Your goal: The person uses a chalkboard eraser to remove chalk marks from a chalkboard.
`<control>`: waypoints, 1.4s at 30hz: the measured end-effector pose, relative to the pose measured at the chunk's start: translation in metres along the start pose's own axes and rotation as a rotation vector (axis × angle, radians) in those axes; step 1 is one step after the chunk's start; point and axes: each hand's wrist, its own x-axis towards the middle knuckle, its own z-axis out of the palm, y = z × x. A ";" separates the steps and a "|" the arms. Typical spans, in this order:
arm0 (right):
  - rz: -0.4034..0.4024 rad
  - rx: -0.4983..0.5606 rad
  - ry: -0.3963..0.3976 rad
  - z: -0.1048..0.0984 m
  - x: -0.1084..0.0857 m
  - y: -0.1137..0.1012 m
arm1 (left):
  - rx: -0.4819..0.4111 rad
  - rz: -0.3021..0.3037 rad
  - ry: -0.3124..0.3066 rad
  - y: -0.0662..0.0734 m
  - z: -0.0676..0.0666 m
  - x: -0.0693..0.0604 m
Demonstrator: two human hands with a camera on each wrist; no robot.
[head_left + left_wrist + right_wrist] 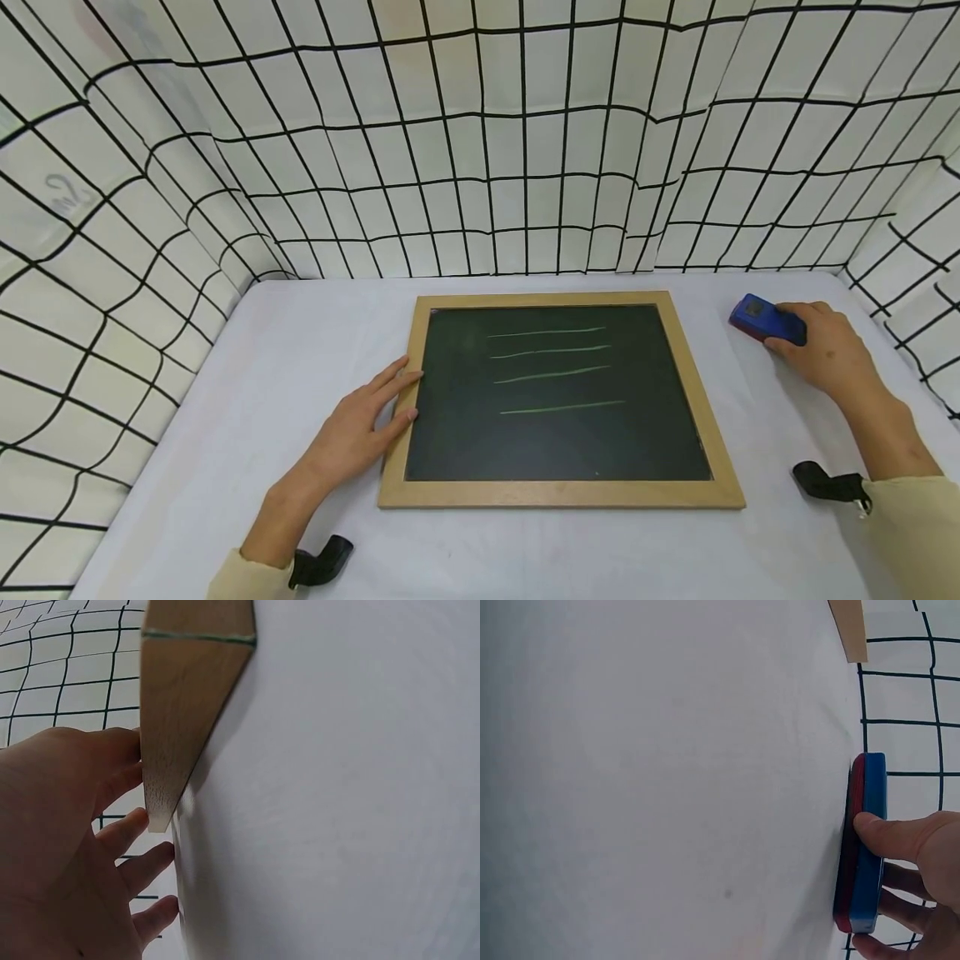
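A chalkboard (555, 442) in a light wooden frame lies on the white table, with several green chalk lines across its upper and middle part. My left hand (363, 429) rests on the frame's left side, its fingers spread and touching the wood. In the left wrist view, the thumb and fingers of that hand (67, 817) lie along the edge of the wooden frame (180, 697). To the right of the board, my right hand (832, 350) grips a blue and red chalkboard eraser (757, 317). The right wrist view shows the thumb pressed on the eraser's side (866, 847).
White cloth covers the table (315, 333). A white wall with a black grid (495, 150) rises behind and on both sides. Black wrist-camera mounts (322, 562) stick out from the tan sleeves (911, 533).
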 end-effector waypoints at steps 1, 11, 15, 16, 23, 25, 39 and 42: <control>0.003 0.005 0.001 0.000 -0.001 0.000 | 0.000 0.004 -0.001 0.000 0.000 0.000; -0.016 0.060 -0.010 0.000 -0.014 -0.012 | -0.005 -0.008 -0.008 0.000 0.000 -0.002; -0.044 0.054 -0.028 0.000 -0.022 -0.018 | -0.010 -0.006 -0.013 0.000 0.001 -0.001; -0.051 0.053 -0.032 0.000 -0.024 -0.020 | -0.012 -0.007 -0.015 0.000 0.001 -0.001; -0.096 0.064 -0.048 0.003 -0.035 -0.036 | -0.019 0.002 -0.011 0.001 0.002 -0.002; -0.117 0.068 -0.051 0.004 -0.037 -0.041 | -0.023 0.009 -0.012 0.001 0.002 -0.002; -0.320 0.092 -0.021 0.016 -0.061 -0.079 | -0.040 0.021 -0.028 -0.003 0.004 -0.003; -0.339 0.092 -0.028 0.016 -0.064 -0.083 | -0.042 0.022 -0.031 -0.003 0.004 -0.002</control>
